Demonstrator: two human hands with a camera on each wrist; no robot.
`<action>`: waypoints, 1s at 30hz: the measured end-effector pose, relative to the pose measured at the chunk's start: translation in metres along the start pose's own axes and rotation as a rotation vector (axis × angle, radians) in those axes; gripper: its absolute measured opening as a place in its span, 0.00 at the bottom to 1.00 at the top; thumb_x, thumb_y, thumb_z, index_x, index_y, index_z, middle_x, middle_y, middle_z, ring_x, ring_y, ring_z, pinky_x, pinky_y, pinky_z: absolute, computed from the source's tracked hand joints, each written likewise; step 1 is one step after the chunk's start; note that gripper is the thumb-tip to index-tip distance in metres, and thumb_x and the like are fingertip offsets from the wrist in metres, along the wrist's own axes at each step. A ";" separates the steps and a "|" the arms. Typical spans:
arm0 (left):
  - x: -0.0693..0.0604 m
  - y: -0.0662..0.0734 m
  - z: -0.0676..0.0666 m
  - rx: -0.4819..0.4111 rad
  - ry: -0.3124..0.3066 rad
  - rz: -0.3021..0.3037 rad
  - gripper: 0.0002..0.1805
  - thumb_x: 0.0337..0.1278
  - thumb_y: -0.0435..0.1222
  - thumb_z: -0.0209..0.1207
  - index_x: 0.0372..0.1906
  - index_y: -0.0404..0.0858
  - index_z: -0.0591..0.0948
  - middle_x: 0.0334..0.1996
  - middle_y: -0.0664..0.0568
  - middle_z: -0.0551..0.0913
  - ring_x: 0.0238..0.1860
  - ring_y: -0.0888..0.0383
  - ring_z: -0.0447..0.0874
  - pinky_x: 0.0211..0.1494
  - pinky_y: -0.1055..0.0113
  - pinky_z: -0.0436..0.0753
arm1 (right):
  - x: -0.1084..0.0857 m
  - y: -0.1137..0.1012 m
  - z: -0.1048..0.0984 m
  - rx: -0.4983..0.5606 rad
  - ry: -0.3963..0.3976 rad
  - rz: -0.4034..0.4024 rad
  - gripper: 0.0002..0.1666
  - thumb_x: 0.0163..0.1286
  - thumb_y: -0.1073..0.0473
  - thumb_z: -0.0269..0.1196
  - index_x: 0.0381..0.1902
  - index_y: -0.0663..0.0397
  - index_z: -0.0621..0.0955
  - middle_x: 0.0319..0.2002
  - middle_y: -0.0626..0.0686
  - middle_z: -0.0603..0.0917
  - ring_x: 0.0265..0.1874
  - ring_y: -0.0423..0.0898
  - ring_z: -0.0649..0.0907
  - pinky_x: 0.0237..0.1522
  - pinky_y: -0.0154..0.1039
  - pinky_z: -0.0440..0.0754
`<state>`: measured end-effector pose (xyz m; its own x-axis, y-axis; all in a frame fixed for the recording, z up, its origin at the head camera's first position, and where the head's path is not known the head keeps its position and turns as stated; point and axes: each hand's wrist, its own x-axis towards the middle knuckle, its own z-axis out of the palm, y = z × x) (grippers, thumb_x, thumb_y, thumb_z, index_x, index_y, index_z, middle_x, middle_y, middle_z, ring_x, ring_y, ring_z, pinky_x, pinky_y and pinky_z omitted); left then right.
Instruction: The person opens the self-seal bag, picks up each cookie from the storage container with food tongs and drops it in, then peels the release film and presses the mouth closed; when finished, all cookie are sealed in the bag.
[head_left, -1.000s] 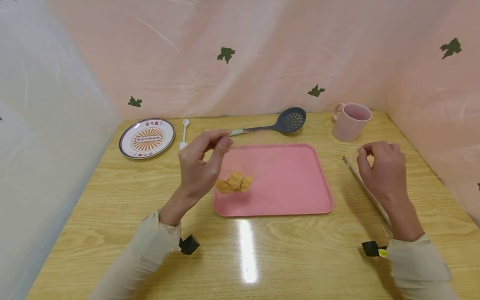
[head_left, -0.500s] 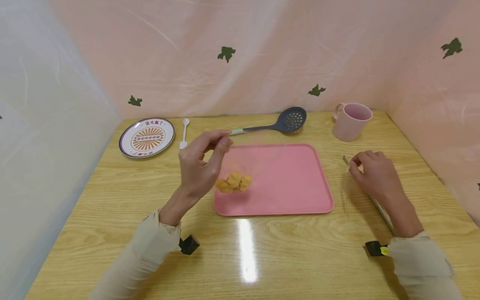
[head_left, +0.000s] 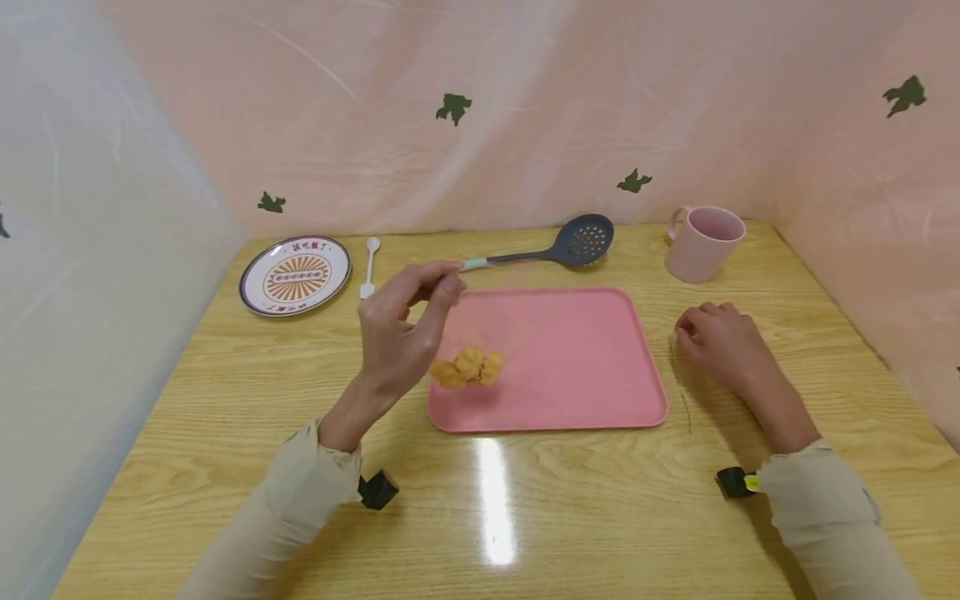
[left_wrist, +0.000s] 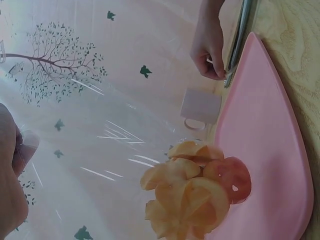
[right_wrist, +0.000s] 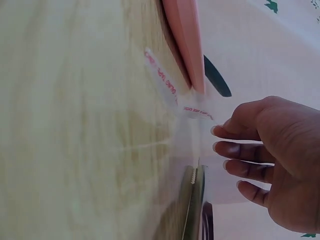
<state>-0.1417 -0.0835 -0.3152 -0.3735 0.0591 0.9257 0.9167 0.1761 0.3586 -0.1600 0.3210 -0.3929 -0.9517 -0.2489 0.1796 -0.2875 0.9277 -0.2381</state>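
Note:
My left hand (head_left: pixel 405 333) pinches the top of a clear plastic bag (left_wrist: pixel 115 135) between thumb and fingers. Inside the bag are several yellow-orange flower-shaped pieces (head_left: pixel 468 367) and a red ring-like one (left_wrist: pixel 227 180). The bag hangs over the left part of the pink tray (head_left: pixel 570 375). Right of the tray, my right hand (head_left: pixel 723 346) pinches one end of a thin clear tape strip (right_wrist: pixel 162 77) with red print, which dangles toward the table. Metal tongs (right_wrist: pixel 192 210) lie close to that hand; in the head view the right arm hides them.
Along the back stand a patterned plate (head_left: pixel 296 277), a small white spoon (head_left: pixel 370 267), a dark slotted spoon (head_left: pixel 581 242) and a pink mug (head_left: pixel 703 246). Pink sheeting (head_left: pixel 525 108) with green bird shapes walls the table (head_left: pixel 262 467) behind and to the right.
My right hand has moved left and slightly nearer, over the tongs toward the tray, carrying the tape strip. The left hand and the bag have stayed almost still.

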 end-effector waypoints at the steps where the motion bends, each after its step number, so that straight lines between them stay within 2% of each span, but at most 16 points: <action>1: 0.000 0.000 0.000 0.002 0.000 0.000 0.06 0.60 0.17 0.61 0.40 0.22 0.85 0.30 0.39 0.87 0.27 0.49 0.86 0.37 0.72 0.85 | 0.001 0.000 0.000 0.000 -0.017 0.007 0.11 0.73 0.64 0.62 0.43 0.70 0.82 0.42 0.68 0.83 0.45 0.70 0.76 0.45 0.69 0.73; 5: 0.000 -0.001 -0.001 0.012 -0.006 0.004 0.06 0.61 0.17 0.61 0.40 0.22 0.84 0.30 0.39 0.87 0.27 0.49 0.86 0.37 0.72 0.85 | 0.004 0.001 0.000 -0.010 -0.064 0.030 0.12 0.73 0.63 0.62 0.44 0.70 0.82 0.42 0.68 0.82 0.46 0.69 0.76 0.46 0.69 0.73; 13: -0.001 -0.002 -0.001 0.017 -0.004 0.004 0.05 0.60 0.17 0.61 0.40 0.22 0.84 0.30 0.39 0.87 0.27 0.50 0.86 0.37 0.72 0.85 | 0.005 0.001 0.002 -0.035 -0.075 0.038 0.12 0.73 0.61 0.64 0.42 0.68 0.82 0.42 0.68 0.83 0.46 0.70 0.77 0.46 0.70 0.73; 23: -0.001 -0.001 -0.001 0.019 -0.037 0.020 0.04 0.61 0.18 0.62 0.40 0.22 0.84 0.31 0.39 0.88 0.28 0.50 0.87 0.37 0.70 0.86 | 0.007 0.004 0.002 -0.032 -0.114 0.045 0.16 0.75 0.56 0.65 0.33 0.65 0.79 0.29 0.59 0.79 0.34 0.62 0.76 0.37 0.59 0.73; 30: -0.002 0.000 -0.001 0.024 -0.037 0.018 0.04 0.61 0.18 0.62 0.39 0.22 0.84 0.31 0.39 0.88 0.28 0.50 0.87 0.37 0.70 0.86 | 0.007 0.002 0.002 0.003 -0.124 0.056 0.15 0.75 0.58 0.64 0.42 0.70 0.81 0.36 0.64 0.83 0.40 0.65 0.77 0.43 0.64 0.75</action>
<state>-0.1414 -0.0849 -0.3167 -0.3624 0.0984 0.9268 0.9198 0.1984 0.3385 -0.1674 0.3201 -0.3942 -0.9722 -0.2295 0.0461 -0.2337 0.9404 -0.2472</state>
